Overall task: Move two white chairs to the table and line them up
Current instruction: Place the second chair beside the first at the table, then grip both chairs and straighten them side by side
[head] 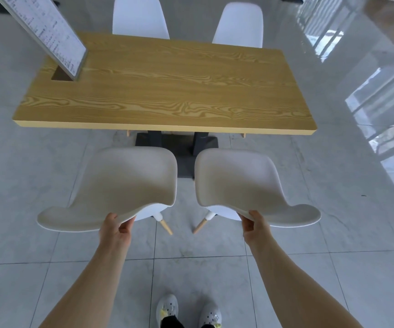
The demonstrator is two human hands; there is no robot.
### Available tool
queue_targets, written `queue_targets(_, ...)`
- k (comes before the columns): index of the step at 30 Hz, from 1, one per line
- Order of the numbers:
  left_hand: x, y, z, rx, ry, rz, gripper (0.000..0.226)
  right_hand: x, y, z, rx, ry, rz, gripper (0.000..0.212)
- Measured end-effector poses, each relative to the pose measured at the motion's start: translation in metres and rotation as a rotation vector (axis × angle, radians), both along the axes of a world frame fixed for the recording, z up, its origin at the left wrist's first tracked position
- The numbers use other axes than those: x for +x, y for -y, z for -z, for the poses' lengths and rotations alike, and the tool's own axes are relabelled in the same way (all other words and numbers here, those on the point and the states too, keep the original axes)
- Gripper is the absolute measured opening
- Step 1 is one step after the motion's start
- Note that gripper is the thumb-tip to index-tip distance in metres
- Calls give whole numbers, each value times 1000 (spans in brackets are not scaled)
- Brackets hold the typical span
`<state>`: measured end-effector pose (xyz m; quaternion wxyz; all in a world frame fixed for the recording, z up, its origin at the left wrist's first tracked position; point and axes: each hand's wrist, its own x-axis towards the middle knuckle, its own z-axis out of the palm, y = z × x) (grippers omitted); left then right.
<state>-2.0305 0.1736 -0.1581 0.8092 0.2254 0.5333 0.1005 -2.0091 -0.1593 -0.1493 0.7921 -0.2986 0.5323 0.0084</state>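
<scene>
The wooden table fills the far middle, with a menu stand at its far left corner and two more white chairs behind it. Near its front edge stand the left chair and the right chair, close together but apart. The left hand and the right hand each close fingers over a backrest top rim. The plastic shells seem light, stiff and smooth, so the rim is a good hold
</scene>
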Motion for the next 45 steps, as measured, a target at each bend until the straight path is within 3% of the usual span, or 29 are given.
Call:
queue_targets(5, 7, 4, -6, -12, 23, -2, 31, 0, -3, -3, 19, 24, -27, 19)
queue_targets(13, 2, 6, -8, 15, 2, 5, 26, -1, -4, 1, 7, 16, -4, 33)
queue_targets(18, -1, 13, -12, 74, -22, 39, 44, 2, -9, -4, -16, -87, -65, 21)
queue_targets(25, -18, 63, -49, 3, -69, 268, 32, -13, 29, -32, -198, -127, -188, 23)
queue_targets(32, -11, 188, -98, 48, -18, 481, 25, -46, 163, -63, -345, -138, -223, 34)
queue_targets(38, 23, 363, -125, 126, 87, 645, 29, -44, 308, -87, -331, -19, -316, 36)
queue_targets(45, 28, 555, -150, 84, 111, 866, 23, -17, 457, -134, -417, 62, -500, 32)
